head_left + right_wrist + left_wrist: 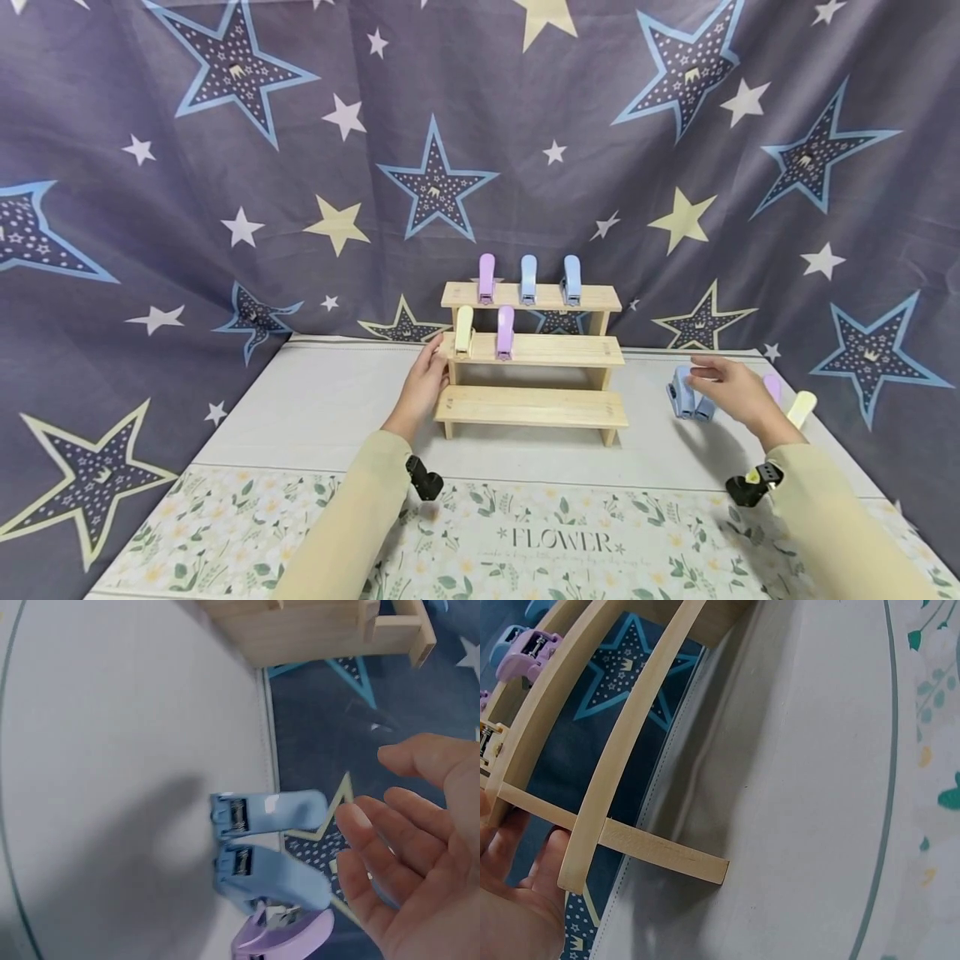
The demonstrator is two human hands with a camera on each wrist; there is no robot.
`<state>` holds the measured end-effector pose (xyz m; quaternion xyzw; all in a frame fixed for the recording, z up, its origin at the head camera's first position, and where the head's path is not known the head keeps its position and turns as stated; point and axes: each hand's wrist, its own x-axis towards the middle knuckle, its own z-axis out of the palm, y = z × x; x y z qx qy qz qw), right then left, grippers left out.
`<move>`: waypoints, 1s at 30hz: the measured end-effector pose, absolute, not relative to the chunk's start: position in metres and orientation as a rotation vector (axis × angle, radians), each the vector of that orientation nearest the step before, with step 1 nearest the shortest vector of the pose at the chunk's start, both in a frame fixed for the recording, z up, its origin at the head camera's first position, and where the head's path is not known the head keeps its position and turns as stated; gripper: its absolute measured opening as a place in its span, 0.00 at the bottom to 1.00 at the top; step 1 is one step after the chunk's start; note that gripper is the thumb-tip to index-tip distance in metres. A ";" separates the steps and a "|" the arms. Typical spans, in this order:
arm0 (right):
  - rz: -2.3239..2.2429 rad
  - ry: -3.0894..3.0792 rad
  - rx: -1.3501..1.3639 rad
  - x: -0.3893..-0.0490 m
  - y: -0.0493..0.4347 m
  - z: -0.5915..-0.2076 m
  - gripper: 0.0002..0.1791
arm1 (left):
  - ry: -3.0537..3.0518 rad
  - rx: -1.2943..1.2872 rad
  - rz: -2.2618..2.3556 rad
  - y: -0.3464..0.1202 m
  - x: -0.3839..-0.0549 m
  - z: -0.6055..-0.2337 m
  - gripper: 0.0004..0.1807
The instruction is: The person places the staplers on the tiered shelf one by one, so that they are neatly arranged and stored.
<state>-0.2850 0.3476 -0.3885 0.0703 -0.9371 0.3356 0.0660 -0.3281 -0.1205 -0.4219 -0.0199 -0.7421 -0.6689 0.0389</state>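
Note:
A three-tier wooden shelf (532,406) stands mid-table. My left hand (422,387) grips its left side near the middle tier; in the left wrist view fingers (508,840) go behind the wooden side piece. The top tier carries a purple stapler (487,277) and two blue ones, one being the right-hand blue stapler (572,279). On the middle tier stand a yellow stapler (464,331) and another purple stapler (506,332). My right hand (735,396), fingers loosely bent and holding nothing, hovers beside two blue staplers (274,813) on the table.
Behind the right hand, a purple stapler (772,387) and a yellow stapler (802,409) stand on the table's right side. A floral mat area (555,508) lies along the front. A star-patterned curtain (525,200) hangs behind the table and at both sides.

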 end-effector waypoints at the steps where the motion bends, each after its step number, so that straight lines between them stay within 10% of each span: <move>1: 1.022 -2.829 0.196 -0.286 0.349 -0.391 0.33 | -2.273 -0.064 -2.053 -0.121 -0.328 -0.422 0.28; 30: 1.036 -2.873 -0.003 -0.296 0.353 -0.429 0.35 | -2.277 -0.045 -2.056 -0.120 -0.331 -0.424 0.28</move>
